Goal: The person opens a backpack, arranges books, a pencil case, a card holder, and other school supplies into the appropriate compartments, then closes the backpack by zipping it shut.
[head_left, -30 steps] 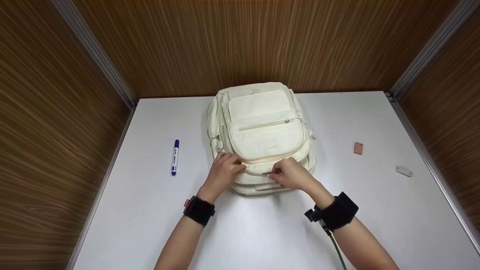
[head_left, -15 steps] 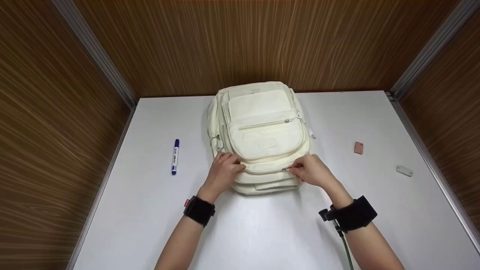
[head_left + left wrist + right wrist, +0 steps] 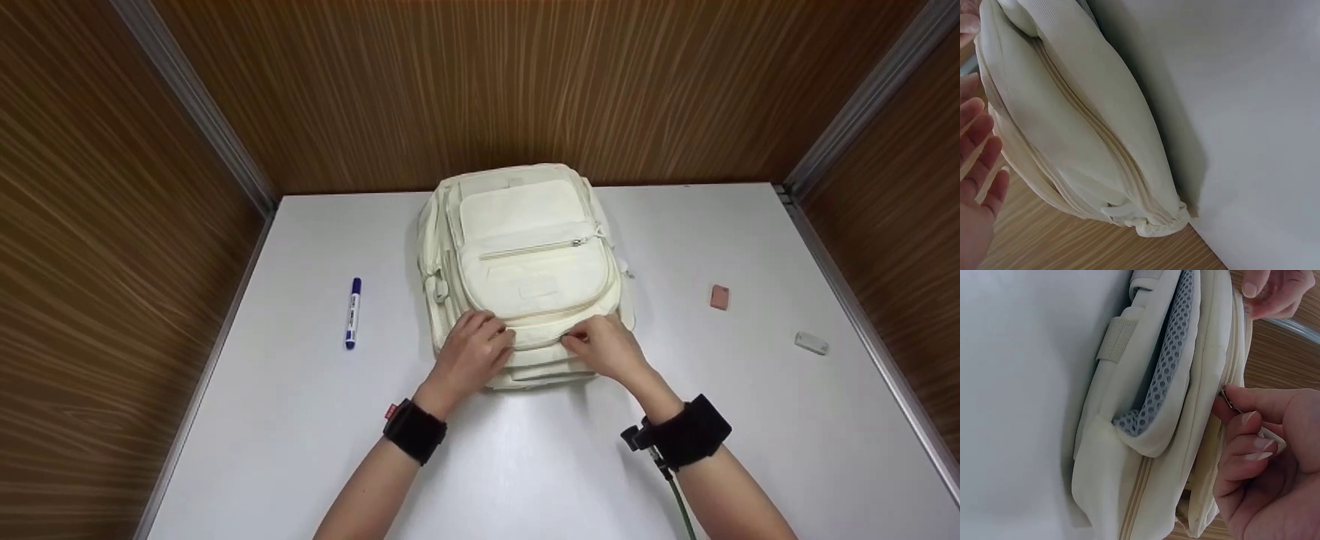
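The cream backpack (image 3: 534, 281) lies with its front pockets up. In the right wrist view, my right hand (image 3: 1275, 461) pinches a metal zipper pull (image 3: 1229, 400) between thumb and index finger, the other fingers curled. In the head view the right hand (image 3: 609, 346) is at the lower front pocket's seam, right of centre. My left hand (image 3: 471, 352) is at the left part of the same seam, fingertips at the fabric. Its fingers look loosely bent and spread in the left wrist view, beside the bag (image 3: 1089, 124), with nothing seen between them.
On the white table (image 3: 300, 442), a blue-capped marker (image 3: 353, 313) lies left of the bag. A small pink block (image 3: 719, 297) and a small pale grey object (image 3: 811, 343) lie to the right. Wood-patterned panels (image 3: 480, 90) stand behind and at both sides.
My right hand moved right along the lower seam with the zipper pull, then slightly back left. My left hand shifted right along the seam, and its fingers look looser.
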A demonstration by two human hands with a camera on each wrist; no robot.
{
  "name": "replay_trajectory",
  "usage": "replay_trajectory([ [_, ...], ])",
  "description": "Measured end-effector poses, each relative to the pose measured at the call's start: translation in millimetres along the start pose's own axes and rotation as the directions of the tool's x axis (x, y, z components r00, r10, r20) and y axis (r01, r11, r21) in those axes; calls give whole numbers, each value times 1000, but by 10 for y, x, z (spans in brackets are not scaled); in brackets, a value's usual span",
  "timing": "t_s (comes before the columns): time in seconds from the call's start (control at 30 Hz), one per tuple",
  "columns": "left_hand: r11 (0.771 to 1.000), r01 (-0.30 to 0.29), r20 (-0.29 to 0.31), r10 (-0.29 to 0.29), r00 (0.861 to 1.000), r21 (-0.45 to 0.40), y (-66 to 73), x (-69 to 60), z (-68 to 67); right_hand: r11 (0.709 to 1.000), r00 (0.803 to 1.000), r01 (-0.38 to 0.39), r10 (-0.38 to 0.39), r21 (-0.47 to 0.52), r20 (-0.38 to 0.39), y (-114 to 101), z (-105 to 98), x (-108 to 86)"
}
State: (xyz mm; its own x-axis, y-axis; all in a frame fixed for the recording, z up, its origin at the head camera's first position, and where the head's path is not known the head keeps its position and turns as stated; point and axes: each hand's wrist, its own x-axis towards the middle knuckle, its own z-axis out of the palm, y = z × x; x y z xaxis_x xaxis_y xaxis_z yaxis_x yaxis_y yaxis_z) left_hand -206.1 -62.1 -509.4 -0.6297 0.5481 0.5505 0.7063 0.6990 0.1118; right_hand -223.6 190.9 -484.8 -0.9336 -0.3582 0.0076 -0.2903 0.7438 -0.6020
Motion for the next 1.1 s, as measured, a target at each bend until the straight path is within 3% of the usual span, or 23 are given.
replay_trajectory([
  [0.17, 999, -8, 27, 7, 1000, 52, 108, 73, 80, 999, 996, 53, -52, 12, -69, -104, 76, 21],
  [0.33, 997, 29, 64, -33, 997, 65, 143, 122, 126, 989, 989, 140, -138, 38, -57, -250, 188, 39],
  [0.47, 998, 18, 75, -23, 997, 63, 135, 138, 150, 983, 981, 182, -181, 15, -72, -329, 264, 65],
  [0.9, 994, -36, 104, 26, 994, 102, 95, 105, 146, 991, 987, 131, -129, 21, -95, -180, 255, -33],
  [1.1, 999, -23, 85, 19, 996, 49, 65, 95, 125, 994, 989, 98, -91, 55, -117, -19, 153, -82],
])
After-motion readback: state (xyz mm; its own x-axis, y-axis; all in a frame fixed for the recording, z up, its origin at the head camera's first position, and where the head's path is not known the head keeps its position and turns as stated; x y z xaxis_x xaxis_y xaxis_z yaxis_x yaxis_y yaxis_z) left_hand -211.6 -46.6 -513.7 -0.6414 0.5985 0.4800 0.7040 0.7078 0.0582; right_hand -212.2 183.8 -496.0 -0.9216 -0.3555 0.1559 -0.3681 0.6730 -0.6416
